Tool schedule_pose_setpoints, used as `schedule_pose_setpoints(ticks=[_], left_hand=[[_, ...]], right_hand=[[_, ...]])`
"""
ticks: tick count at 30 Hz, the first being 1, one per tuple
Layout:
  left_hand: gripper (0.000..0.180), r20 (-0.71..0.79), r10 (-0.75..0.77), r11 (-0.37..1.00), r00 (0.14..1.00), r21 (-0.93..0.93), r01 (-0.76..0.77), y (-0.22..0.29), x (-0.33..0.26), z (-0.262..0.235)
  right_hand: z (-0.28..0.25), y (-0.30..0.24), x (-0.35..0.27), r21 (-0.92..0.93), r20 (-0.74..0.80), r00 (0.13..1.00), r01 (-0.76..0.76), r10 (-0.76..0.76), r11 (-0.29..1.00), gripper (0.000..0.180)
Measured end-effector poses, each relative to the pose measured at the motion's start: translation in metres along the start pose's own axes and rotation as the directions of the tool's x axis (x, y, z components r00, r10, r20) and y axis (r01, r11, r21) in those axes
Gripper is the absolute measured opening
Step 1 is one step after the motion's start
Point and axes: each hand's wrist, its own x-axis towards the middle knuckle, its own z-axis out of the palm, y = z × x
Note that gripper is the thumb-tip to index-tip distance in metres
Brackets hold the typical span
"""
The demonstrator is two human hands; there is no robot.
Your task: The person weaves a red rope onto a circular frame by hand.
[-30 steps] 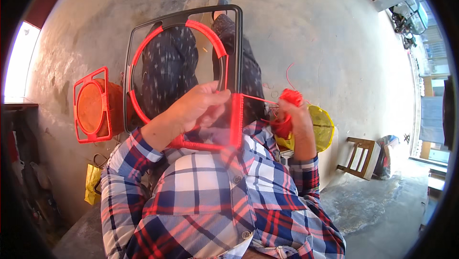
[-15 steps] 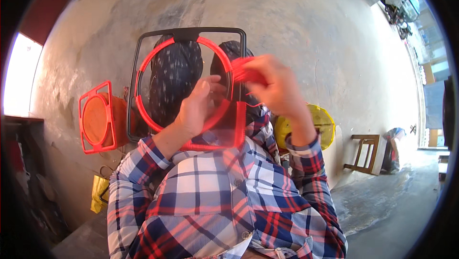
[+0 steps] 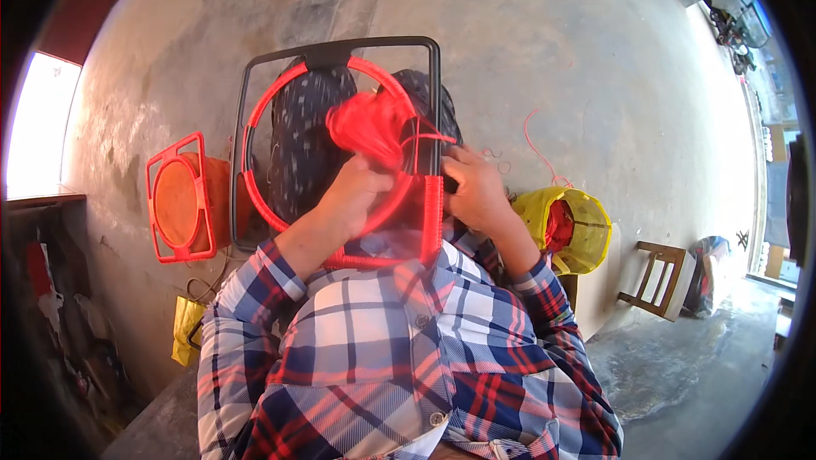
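Note:
A black rectangular frame (image 3: pixel 342 43) with a round ring inside it lies across my lap. Red cord wraps much of the ring (image 3: pixel 380 78) and the frame's near right corner; bare black shows in places. My left hand (image 3: pixel 355 192) is closed on a bundle of red cord (image 3: pixel 367 124), blurred by motion, inside the ring. A strand runs from the bundle across to the frame's right bar (image 3: pixel 435 95). Just outside that bar is my right hand (image 3: pixel 478 188), its fingers curled close to it; what they pinch is hidden.
To the left stands an orange-red frame (image 3: pixel 204 197) with a round seat-like disc. A yellow container (image 3: pixel 595 235) with red material inside is by my right side. Loose red cord (image 3: pixel 534 139) trails on the floor. Farther right is a wooden stool (image 3: pixel 659 280); a yellow bag (image 3: pixel 185 328) lies lower left.
The red cord bundle has passed from my right hand, outside the frame's right bar, to my left hand inside the ring. My right hand has lowered beside the bar.

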Motion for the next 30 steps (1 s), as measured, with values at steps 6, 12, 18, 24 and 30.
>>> schedule_pose_setpoints(ticks=[6, 12, 18, 24, 30], left_hand=[[0.033, 0.132, -0.098, 0.995, 0.986, 0.024, 0.096, 0.010, -0.007, 0.002], [0.032, 0.114, -0.174, 0.982, 0.978, -0.059, 0.182, 0.012, -0.011, 0.005], [0.028, 0.121, -0.173, 0.984, 0.977, -0.020, 0.177, 0.016, -0.013, 0.003], [0.033, -0.009, 0.117, 0.990, 0.993, 0.082, -0.116, 0.010, -0.014, 0.015], [0.053, 0.100, 0.189, 0.966, 0.977, 0.161, -0.203, 0.005, -0.014, 0.013]], right_hand=[[-0.005, -0.010, 0.008, 0.146, -0.008, 0.993, -0.113, 0.115, 0.983, 0.032], [-0.016, 0.026, -0.021, 0.804, 0.137, 0.902, -0.342, 0.409, 0.485, 0.028], [-0.019, 0.035, -0.023, 0.958, 0.281, 0.837, -0.219, 0.470, -0.183, 0.033], [-0.027, 0.010, 0.012, 0.972, 0.086, 0.868, 0.034, 0.489, -0.231, 0.032], [-0.047, -0.040, 0.044, 0.919, 0.286, 0.890, -0.359, 0.355, 0.159, 0.020]])
